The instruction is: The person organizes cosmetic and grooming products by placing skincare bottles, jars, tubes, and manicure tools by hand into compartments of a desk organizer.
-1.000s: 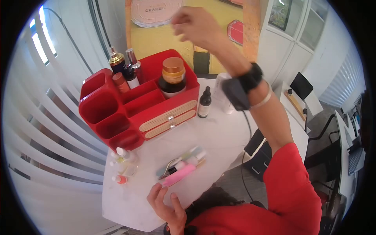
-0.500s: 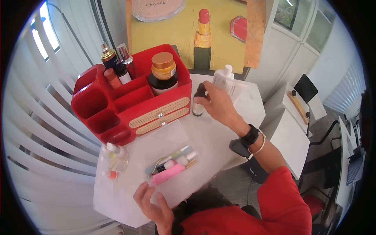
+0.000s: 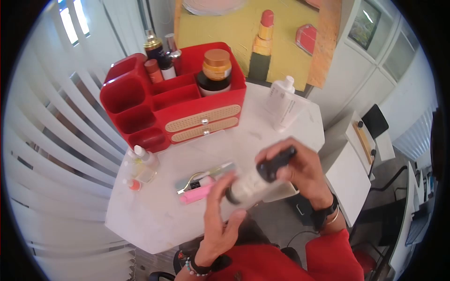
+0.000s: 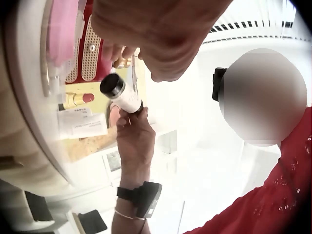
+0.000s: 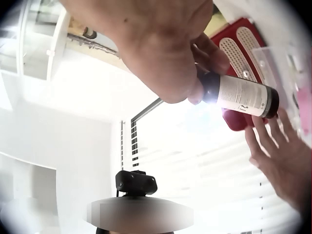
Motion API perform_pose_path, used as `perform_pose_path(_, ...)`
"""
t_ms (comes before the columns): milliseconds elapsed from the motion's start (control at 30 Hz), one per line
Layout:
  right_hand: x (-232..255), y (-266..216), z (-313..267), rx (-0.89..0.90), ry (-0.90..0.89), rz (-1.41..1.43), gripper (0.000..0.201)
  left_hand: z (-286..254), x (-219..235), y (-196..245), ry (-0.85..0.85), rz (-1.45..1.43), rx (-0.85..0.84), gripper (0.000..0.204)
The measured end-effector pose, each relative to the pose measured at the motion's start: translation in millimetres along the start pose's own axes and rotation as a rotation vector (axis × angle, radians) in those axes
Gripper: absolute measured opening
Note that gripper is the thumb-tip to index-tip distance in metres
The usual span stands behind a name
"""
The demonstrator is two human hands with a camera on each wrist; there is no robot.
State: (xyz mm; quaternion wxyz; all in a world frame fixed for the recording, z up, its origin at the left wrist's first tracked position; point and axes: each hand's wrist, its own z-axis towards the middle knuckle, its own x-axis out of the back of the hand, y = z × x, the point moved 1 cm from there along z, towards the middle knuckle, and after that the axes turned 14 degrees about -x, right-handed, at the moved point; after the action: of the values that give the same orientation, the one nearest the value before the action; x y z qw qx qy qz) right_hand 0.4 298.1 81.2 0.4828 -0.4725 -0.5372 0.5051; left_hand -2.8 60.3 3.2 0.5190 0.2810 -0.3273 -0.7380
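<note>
My right hand (image 3: 307, 175) grips a small bottle (image 3: 251, 185) by its black neck and cap. The bottle has a white label and a dark base. It is held tilted above the table, cap toward the upper right and base toward the lower left. My left hand (image 3: 220, 229) is spread around the base end with its fingers extended. In the right wrist view, the left fingertips (image 5: 257, 122) lie right at the base of the bottle (image 5: 243, 95), label facing that camera. The left wrist view shows the right hand (image 4: 136, 141) pinching the cap end.
A red organizer (image 3: 159, 114) with bottles and a gold-lidded jar (image 3: 217, 65) stands at the back. White containers (image 3: 283, 105) stand right of it. Below the organizer lie a pink item (image 3: 194, 194) and small tools. Clear bottles (image 3: 149, 166) and an orange-red bottle (image 3: 133, 185) sit at left.
My right hand reached down to the bottle beside the organizer, took hold of it and brought it toward me. My left hand has moved right and up to the bottle's base.
</note>
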Motion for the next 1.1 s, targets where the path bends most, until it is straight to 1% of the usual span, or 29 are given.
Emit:
perform_pose_path(33,-6.7,2.1,-1.2,0.005,-0.056,0.013,0.033,-3.6,2.1,0.0,0.013,0.013,-0.013,0.055)
perform_pose_path(100,-18.4,7.6,1.5,-0.009,-0.12,0.043,0.037,-16.4,7.2,-4.4,-0.019,-0.023,0.059,0.052)
perform_pose_path(133,-21.4,6.5,5.4,-0.001,-0.133,0.041,0.037,-15.4,11.0,-4.4,-0.022,0.04,-0.002,0.053)
perform_pose_path(200,-28.1,4.1,12.7,-0.021,-0.131,-0.093,0.039,-17.1,18.3,-7.2,0.009,0.079,-0.044,0.055)
perform_pose_path(300,-42.6,0.3,25.3,-0.005,-0.165,-0.164,0.039,-15.2,31.8,-6.1,0.037,0.172,-0.114,0.059)
perform_pose_path(333,-46.6,-4.6,29.4,0.002,-0.177,-0.166,0.039,-14.9,36.2,-4.9,0.032,0.228,-0.14,0.062)
perform_pose_path(367,-50.5,-13.6,33.6,0.037,-0.176,-0.228,0.038,-16.0,39.6,-6.1,0.041,0.237,-0.148,0.062)
perform_pose_path(400,-53.7,-24.3,37.7,0.073,-0.176,-0.29,0.036,-18.3,42.2,-8.0,0.097,0.254,-0.166,0.059)
perform_pose_path(433,-56.0,-35.8,43.2,0.082,-0.186,-0.294,0.036,-20.5,45.5,-9.3,0.154,0.268,-0.184,0.058)
perform_pose_path(467,-56.8,-50.4,50.0,0.159,-0.117,-0.315,0.034,-21.8,52.2,-7.9,0.162,0.273,-0.191,0.058)
perform_pose_path(500,-57.6,-65.9,57.7,0.236,-0.046,-0.332,0.033,-23.3,62.7,-5.0,0.132,0.43,-0.204,0.059)
perform_pose_path(533,-60.5,-83.9,68.6,0.305,0.048,-0.292,0.032,-26.0,72.0,-2.9,0.101,0.587,-0.213,0.062)
perform_pose_path(567,-62.1,-102.9,83.2,0.372,0.142,-0.251,0.031,-31.7,79.5,-5.3,0.107,0.59,-0.218,0.062)
perform_pose_path(633,-54.9,-140.6,121.0,0.547,0.303,-0.36,0.029,-46.3,92.9,-15.9,0.114,0.648,-0.17,0.062)
perform_pose_path(667,-49.1,-154.9,143.9,0.634,0.418,-0.51,0.03,-51.4,98.2,-18.1,0.124,0.654,-0.174,0.062)
perform_pose_path(700,-42.7,-166.3,167.6,0.721,0.533,-0.657,0.031,-56.1,102.6,-19.4,0.095,0.71,-0.171,0.062)
perform_pose_path(733,-37.4,-175.4,192.8,0.723,0.588,-0.748,0.033,-59.5,106.3,-21.2,0.066,0.765,-0.167,0.061)
perform_pose_path(767,-32.5,-181.1,217.1,0.725,0.642,-0.838,0.036,-61.9,107.9,-23.8,0.08,0.772,-0.169,0.061)
perform_pose_path(800,-28.0,-184.2,239.2,0.736,0.63,-0.837,0.036,-63.9,108.2,-26.9,0.113,0.735,-0.163,0.058)
perform_pose_path(867,-22.9,-182.3,278.4,0.595,0.639,-1.088,0.04,-65.0,108.2,-29.9,0.162,0.701,-0.16,0.056)
perform_pose_path(900,-22.9,-178.9,291.0,0.608,0.628,-1.088,0.04,-63.8,107.4,-29.3,0.146,0.712,-0.159,0.053)
perform_pose_path(967,-21.5,-167.5,314.7,0.46,0.552,-1.18,0.041,-62.2,108.2,-28.9,0.138,0.725,-0.158,0.051)
perform_pose_path(1000,-19.5,-161.7,324.8,0.466,0.544,-1.181,0.041,-62.1,108.4,-27.6,0.14,0.717,-0.161,0.048)
perform_pose_path(1067,-16.0,-147.4,341.2,0.25,0.364,-1.071,0.027,-62.5,108.8,-24.9,0.142,0.711,-0.163,0.046)
perform_pose_path(1100,-15.7,-141.2,346.9,0.253,0.368,-1.073,0.027,-62.1,110.3,-27.7,0.143,0.705,-0.166,0.045)
